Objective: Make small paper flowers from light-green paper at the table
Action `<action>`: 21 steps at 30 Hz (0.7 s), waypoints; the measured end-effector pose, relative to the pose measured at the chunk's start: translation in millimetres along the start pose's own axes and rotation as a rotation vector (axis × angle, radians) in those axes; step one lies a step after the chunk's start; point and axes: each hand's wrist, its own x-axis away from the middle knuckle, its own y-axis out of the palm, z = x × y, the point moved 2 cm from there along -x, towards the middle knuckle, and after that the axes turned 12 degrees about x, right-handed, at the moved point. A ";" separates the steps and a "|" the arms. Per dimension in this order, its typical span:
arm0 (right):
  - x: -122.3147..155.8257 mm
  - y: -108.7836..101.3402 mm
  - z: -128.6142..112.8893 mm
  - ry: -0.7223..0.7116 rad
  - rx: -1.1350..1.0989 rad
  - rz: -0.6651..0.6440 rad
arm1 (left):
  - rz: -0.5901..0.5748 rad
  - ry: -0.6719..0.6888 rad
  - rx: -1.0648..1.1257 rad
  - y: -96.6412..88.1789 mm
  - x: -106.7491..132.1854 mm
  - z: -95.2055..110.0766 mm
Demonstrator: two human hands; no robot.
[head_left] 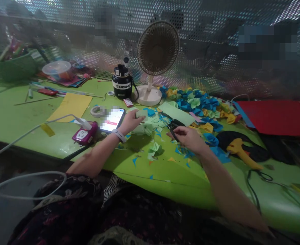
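My left hand (129, 122), with a pale band at the wrist, pinches a small piece of light green paper (142, 115) above a heap of green paper scraps (153, 123). To its right, my right hand (187, 137) grips dark-handled scissors (175, 133), whose blades point up and left towards the scraps. I cannot tell how far apart the blades are. A crumpled green paper piece (154, 150) lies on the table between my hands. Just behind the scissors rests a flat light green sheet (177, 113).
A phone (113, 119), tape roll (98, 111) and purple power socket (85, 133) lie left. Behind stand a black bottle (122, 83) and a fan (158, 47). Crumpled coloured papers (196, 102), a yellow-handled glue gun (242, 153) and a red sheet (277, 117) lie right.
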 end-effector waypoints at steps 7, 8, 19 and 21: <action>-6.8 16.3 7.9 0.028 0.664 0.001 | 0.022 0.366 -0.583 -0.7 3.8 9.1; -6.5 18.2 7.9 0.040 0.703 -0.008 | -0.049 0.420 -0.645 1.1 6.8 12.7; -9.0 23.4 11.2 0.071 0.801 0.031 | -0.518 0.290 -0.723 19.0 14.1 0.2; -10.5 23.1 13.1 0.082 0.787 0.029 | -0.468 0.260 -0.661 17.5 13.4 3.0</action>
